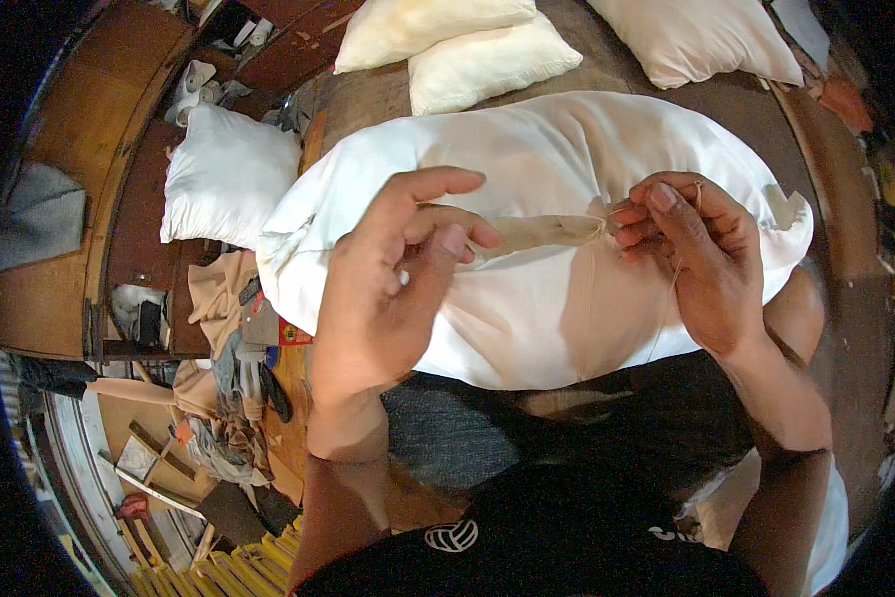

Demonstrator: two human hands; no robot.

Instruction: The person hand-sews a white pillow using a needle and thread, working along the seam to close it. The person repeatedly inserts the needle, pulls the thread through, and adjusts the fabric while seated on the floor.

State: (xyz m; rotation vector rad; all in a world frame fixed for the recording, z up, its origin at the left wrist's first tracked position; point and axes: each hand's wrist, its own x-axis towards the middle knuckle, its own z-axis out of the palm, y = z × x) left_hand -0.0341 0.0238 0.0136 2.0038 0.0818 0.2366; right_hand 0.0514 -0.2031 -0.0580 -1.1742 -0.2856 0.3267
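Observation:
A large white stuffed pillow (507, 348) lies across my lap, with a long opening or fold along its middle that shows a beige inner part (542, 234). My right hand (701, 254) is closed in a pinch over the right end of that gap. It holds a thin pale thread (674, 284), which loops over a finger and trails down across the cloth. Whether a needle is between the fingertips is too small to tell. Above the left half of the pillow hovers my left hand (383, 279), its fingers bent but apart, with nothing visible held.
Two cream pillows (492, 65) lie beyond the large one, another pillow (701, 40) at the far right. A smaller white pillow (230, 174) rests at the left by a wooden cabinet (99, 189). Crumpled clothes (223, 428) and yellow slats (223, 572) are at the lower left.

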